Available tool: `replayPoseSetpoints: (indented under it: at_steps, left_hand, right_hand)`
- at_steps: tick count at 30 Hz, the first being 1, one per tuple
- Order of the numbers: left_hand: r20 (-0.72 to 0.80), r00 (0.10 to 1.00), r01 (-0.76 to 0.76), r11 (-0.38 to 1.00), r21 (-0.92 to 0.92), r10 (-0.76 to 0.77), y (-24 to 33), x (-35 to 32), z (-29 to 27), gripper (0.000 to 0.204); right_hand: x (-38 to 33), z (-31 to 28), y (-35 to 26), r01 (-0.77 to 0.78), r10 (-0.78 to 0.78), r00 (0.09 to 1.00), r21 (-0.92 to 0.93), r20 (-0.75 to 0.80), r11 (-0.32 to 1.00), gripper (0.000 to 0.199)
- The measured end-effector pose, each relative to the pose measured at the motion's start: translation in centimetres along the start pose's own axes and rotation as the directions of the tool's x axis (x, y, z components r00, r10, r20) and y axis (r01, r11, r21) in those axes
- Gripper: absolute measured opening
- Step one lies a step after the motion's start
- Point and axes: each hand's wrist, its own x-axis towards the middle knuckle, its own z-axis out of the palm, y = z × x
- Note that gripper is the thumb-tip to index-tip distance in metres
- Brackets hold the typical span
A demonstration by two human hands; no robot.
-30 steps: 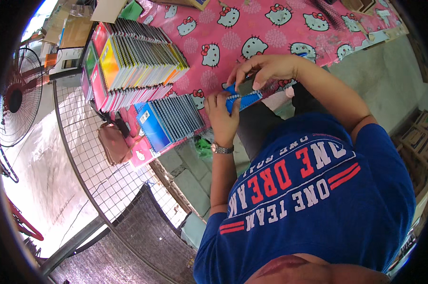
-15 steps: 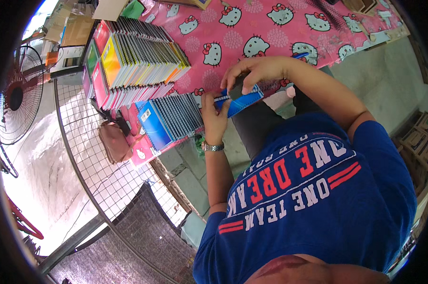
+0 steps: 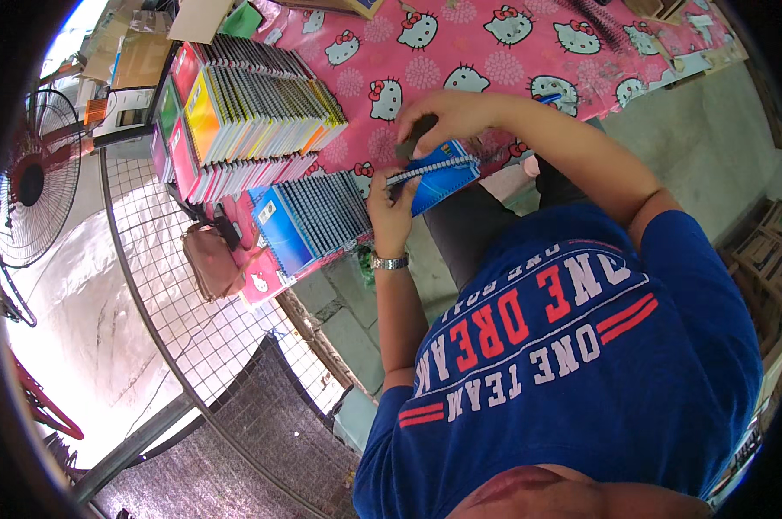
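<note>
Near the table's front edge, my left hand (image 3: 392,210) grips the left end of blue spiral notebooks (image 3: 443,189), thumb on the near side. A pale spiral binding runs along their upper middle, with blue cover on both sides. Just above them, my right hand (image 3: 456,118) is closed on a dark, flat, rounded piece (image 3: 418,138) whose kind I cannot make out. Its lower edge is close to the notebooks; whether it touches them I cannot tell. To the left of my left hand stands a row of blue spiral notebooks (image 3: 317,216).
Behind that row are stacked yellow, red and green spiral notebooks (image 3: 257,99) on a pink patterned table cover (image 3: 460,43). A brown bag (image 3: 211,262) hangs beside the table's left end. Further left are a wire mesh panel (image 3: 170,259) and a black fan (image 3: 32,177).
My right hand has moved up and slightly left with the dark piece, off the notebooks' binding, which now shows more fully. My left hand stays almost in place.
</note>
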Motion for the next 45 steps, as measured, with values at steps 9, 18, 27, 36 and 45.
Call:
replayPoseSetpoints:
  at_steps: [9, 18, 27, 36, 45]
  left_hand:
    - [-0.194, 0.975, -0.119, 0.991, -0.058, 0.106, 0.3, -0.8, 2.9, 0.023]
    - [-0.196, 0.976, -0.108, 0.992, -0.071, 0.093, 0.4, -0.9, 2.9, 0.02]
    - [-0.088, 0.992, -0.095, 0.992, -0.08, 0.088, 1.1, -1.4, 2.3, 0.018]
    - [0.026, 0.952, -0.304, 0.929, 0.21, 0.306, 1.6, -0.9, 1.4, 0.022]
    - [0.001, 0.975, -0.22, 0.971, 0.097, 0.221, 0.3, -0.8, 1.5, 0.028]
  right_hand:
    - [-1.7, 1.1, -2.8, -0.175, 0.17, 0.978, -0.927, -0.123, 0.333, 0.034]
    - [-2.4, 5.5, -0.4, -0.155, -0.385, 0.917, -0.982, -0.102, -0.109, 0.024]
    - [-1.6, 5.2, -0.9, -0.043, -0.393, 0.919, -0.985, 0.027, -0.17, 0.027]
    - [-1.3, -6.2, 3.4, 0.074, -0.454, 0.889, -0.997, 0.063, 0.006, 0.038]
    - [0.3, 0.4, -2.5, -0.096, 0.177, 0.982, -0.651, 0.059, 0.753, 0.04]
